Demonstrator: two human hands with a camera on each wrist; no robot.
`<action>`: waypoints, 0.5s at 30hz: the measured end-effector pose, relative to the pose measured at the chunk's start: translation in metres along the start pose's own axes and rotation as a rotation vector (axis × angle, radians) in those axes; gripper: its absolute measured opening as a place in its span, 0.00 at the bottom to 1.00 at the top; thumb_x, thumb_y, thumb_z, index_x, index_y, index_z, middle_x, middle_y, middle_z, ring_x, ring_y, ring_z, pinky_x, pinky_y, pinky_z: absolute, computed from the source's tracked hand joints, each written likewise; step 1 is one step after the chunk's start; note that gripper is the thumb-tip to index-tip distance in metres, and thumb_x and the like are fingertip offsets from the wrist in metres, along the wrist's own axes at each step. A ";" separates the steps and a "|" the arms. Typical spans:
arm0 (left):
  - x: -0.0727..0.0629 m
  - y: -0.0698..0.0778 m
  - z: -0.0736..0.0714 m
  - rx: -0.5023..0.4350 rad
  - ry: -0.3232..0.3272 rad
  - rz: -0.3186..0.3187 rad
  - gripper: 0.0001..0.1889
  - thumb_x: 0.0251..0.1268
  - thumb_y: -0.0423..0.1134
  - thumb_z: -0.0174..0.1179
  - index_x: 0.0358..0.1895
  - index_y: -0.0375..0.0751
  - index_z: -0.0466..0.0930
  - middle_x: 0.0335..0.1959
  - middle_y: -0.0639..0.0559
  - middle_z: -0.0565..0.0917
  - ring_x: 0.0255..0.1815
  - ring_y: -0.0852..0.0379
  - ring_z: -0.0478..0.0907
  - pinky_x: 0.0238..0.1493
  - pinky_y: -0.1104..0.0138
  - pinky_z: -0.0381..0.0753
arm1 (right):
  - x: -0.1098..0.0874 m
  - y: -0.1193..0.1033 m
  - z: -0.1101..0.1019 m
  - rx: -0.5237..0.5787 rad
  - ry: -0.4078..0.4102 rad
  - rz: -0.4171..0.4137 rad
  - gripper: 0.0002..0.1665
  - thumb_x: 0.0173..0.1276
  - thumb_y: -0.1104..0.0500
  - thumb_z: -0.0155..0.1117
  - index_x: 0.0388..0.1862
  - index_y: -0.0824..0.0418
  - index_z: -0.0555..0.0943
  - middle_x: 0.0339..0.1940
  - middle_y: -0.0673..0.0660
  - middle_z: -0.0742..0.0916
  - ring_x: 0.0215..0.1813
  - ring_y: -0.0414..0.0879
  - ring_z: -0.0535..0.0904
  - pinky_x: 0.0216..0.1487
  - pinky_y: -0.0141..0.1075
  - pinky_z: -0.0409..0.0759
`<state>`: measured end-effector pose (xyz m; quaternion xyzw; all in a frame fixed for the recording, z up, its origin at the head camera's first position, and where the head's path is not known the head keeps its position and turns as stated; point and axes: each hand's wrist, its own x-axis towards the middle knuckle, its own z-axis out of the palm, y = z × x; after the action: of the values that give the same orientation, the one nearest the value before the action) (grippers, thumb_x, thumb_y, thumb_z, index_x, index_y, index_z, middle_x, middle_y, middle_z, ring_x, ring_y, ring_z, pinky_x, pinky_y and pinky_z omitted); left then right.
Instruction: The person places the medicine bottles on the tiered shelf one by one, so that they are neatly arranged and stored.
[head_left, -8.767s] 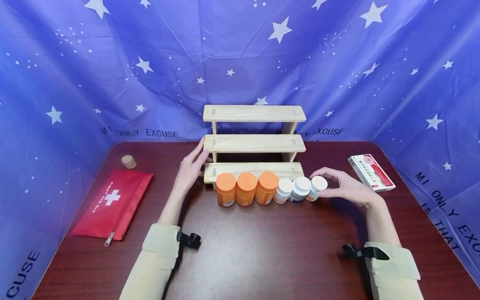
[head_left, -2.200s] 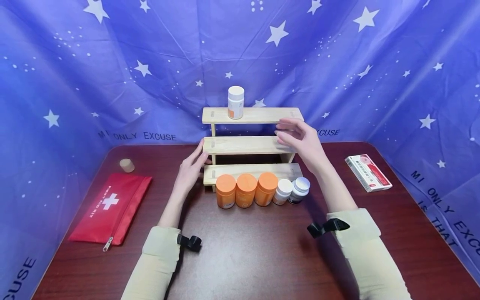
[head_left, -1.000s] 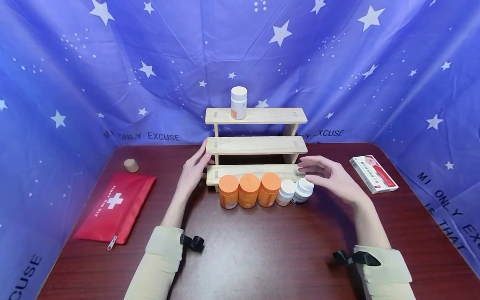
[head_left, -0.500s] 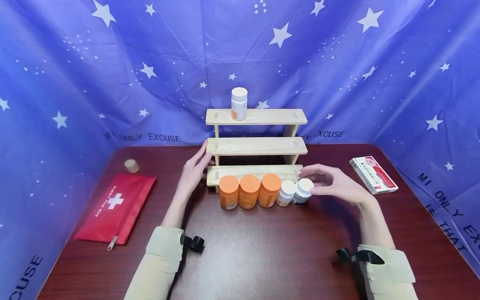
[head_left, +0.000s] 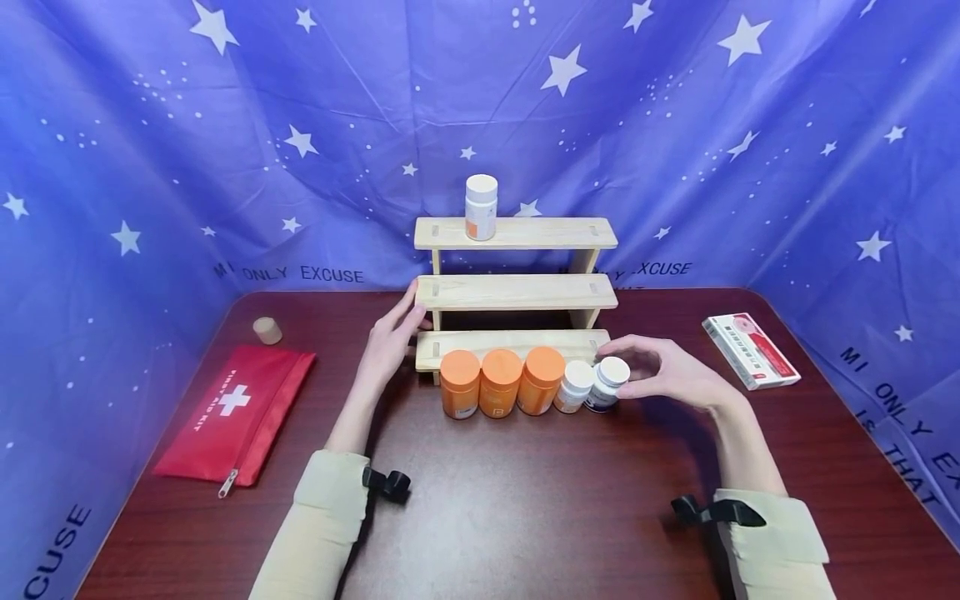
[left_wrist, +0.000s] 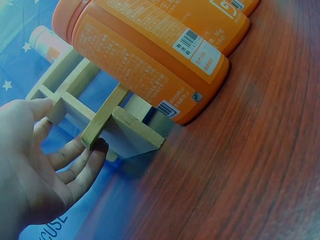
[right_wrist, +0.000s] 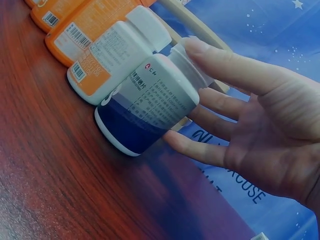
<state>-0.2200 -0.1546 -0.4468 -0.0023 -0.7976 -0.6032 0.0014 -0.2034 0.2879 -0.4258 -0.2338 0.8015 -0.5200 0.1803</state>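
My left hand holds the left end of a three-tier wooden display rack, thumb in front and fingers spread round its side in the left wrist view. With thumb at the cap and fingers behind, my right hand grips a white-and-blue pill bottle, the rightmost in the row before the rack. Beside it stands a small white pill bottle with an orange label. Further left are three orange bottles with orange caps. Another white pill bottle stands upright on the top tier, left of centre.
At the left of the dark red wooden table lies a red first aid kit pouch, with a small tan cylinder behind it. A red-and-white medicine box lies at the right. A blue star-patterned curtain surrounds the table.
The white pill bottle with the orange label went from the row's right end to the top tier. My right hand came back down and took hold of the white-and-blue bottle. My left hand stayed put.
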 end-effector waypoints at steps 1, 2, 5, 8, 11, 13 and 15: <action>0.000 0.000 0.000 0.000 0.001 0.000 0.29 0.78 0.64 0.49 0.78 0.79 0.56 0.53 0.35 0.87 0.55 0.45 0.84 0.43 0.61 0.90 | 0.001 0.000 0.000 -0.002 0.002 0.001 0.35 0.58 0.68 0.78 0.66 0.61 0.78 0.55 0.51 0.88 0.49 0.39 0.86 0.49 0.33 0.87; 0.000 0.000 0.000 0.001 0.001 0.000 0.29 0.78 0.64 0.49 0.78 0.80 0.56 0.53 0.35 0.87 0.55 0.45 0.84 0.43 0.62 0.90 | 0.001 0.000 0.001 -0.005 0.005 0.003 0.35 0.58 0.68 0.78 0.66 0.61 0.79 0.54 0.51 0.89 0.49 0.39 0.86 0.49 0.33 0.87; 0.000 0.000 -0.001 0.007 0.007 -0.001 0.29 0.78 0.64 0.49 0.79 0.79 0.56 0.53 0.36 0.87 0.55 0.46 0.84 0.42 0.63 0.89 | 0.002 0.002 0.002 -0.009 0.015 0.011 0.33 0.58 0.67 0.78 0.64 0.61 0.80 0.52 0.50 0.89 0.48 0.39 0.86 0.48 0.33 0.87; -0.001 -0.001 -0.001 0.008 0.010 -0.006 0.29 0.78 0.64 0.49 0.78 0.80 0.56 0.53 0.36 0.87 0.55 0.46 0.85 0.42 0.64 0.89 | 0.002 0.003 0.002 -0.013 0.019 0.013 0.32 0.59 0.67 0.78 0.63 0.60 0.81 0.51 0.50 0.89 0.48 0.38 0.85 0.48 0.32 0.86; -0.001 -0.001 0.000 0.000 0.010 -0.004 0.29 0.78 0.64 0.49 0.78 0.80 0.57 0.53 0.36 0.87 0.54 0.47 0.85 0.41 0.64 0.89 | 0.003 0.004 0.002 -0.028 0.024 0.001 0.30 0.59 0.66 0.78 0.61 0.60 0.82 0.52 0.51 0.89 0.50 0.38 0.84 0.49 0.32 0.85; -0.001 0.000 0.000 -0.009 0.009 -0.001 0.28 0.78 0.64 0.50 0.77 0.81 0.57 0.53 0.36 0.87 0.54 0.47 0.85 0.42 0.63 0.90 | 0.003 0.004 0.002 -0.040 0.028 -0.006 0.29 0.59 0.66 0.78 0.61 0.59 0.82 0.52 0.51 0.89 0.50 0.38 0.84 0.50 0.32 0.85; -0.001 0.000 0.000 -0.013 0.010 0.000 0.28 0.77 0.64 0.50 0.77 0.81 0.57 0.52 0.37 0.87 0.54 0.47 0.85 0.42 0.63 0.90 | 0.003 0.003 0.002 -0.052 0.033 -0.011 0.29 0.59 0.65 0.78 0.60 0.59 0.83 0.52 0.51 0.89 0.50 0.37 0.83 0.50 0.32 0.85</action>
<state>-0.2186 -0.1548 -0.4472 0.0008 -0.7937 -0.6083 0.0053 -0.2049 0.2860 -0.4296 -0.2342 0.8165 -0.5035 0.1582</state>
